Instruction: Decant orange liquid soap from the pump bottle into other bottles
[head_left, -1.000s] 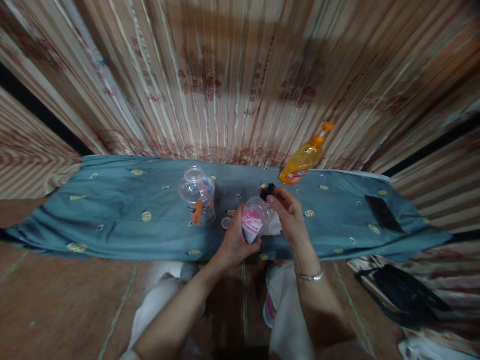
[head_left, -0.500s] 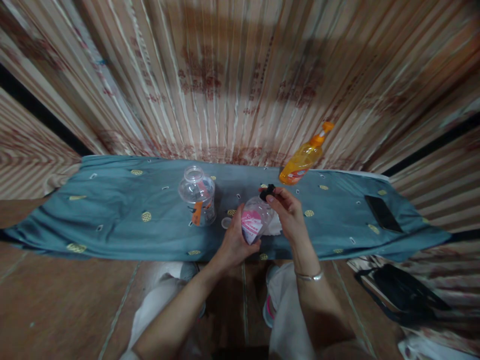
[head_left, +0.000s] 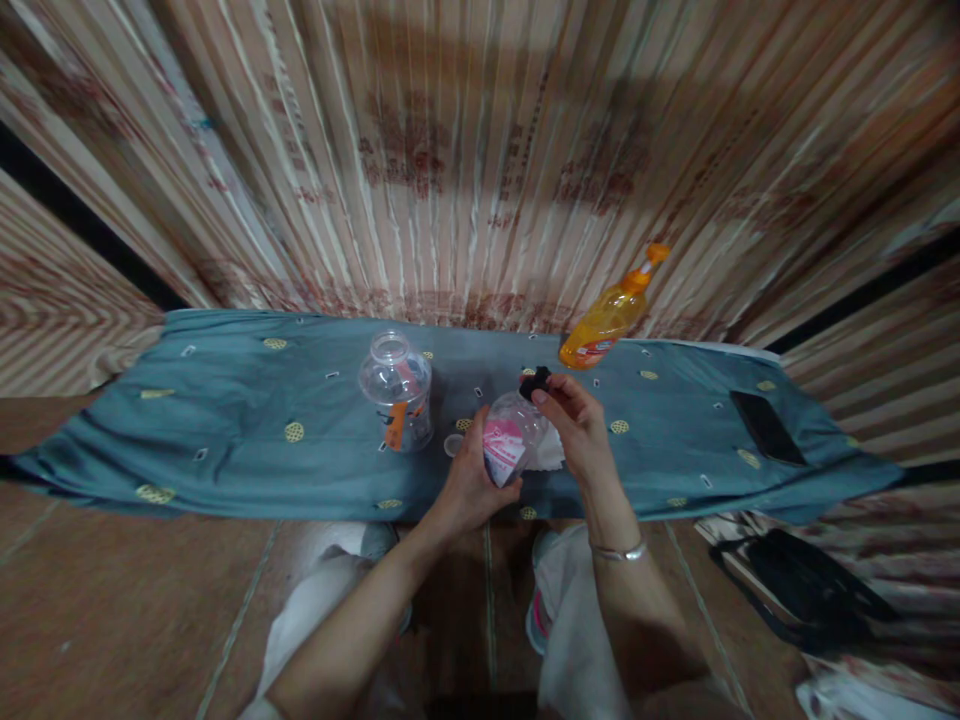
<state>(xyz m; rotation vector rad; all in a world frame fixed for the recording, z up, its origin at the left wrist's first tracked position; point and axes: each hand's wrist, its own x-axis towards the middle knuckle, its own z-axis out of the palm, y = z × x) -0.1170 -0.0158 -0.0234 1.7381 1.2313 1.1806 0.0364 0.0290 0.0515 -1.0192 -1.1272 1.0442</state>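
My left hand (head_left: 469,485) is wrapped round the lower part of a clear plastic bottle (head_left: 512,440) with a pink and white label, held tilted over the blue-green cloth (head_left: 225,440). My right hand (head_left: 574,425) pinches a small black cap (head_left: 534,383) at the bottle's mouth. Something white (head_left: 551,455) lies on the cloth just under my right hand. A second clear bottle (head_left: 396,390) with an orange tag stands open to the left. A small pale cap (head_left: 452,446) rests on the cloth between the two bottles.
An orange pump bottle (head_left: 611,312) leans at the back right near the striped curtain (head_left: 480,150). A black phone (head_left: 766,426) lies on the cloth's right end. A dark bag (head_left: 810,590) sits on the floor at right. My knees are below the cloth's front edge.
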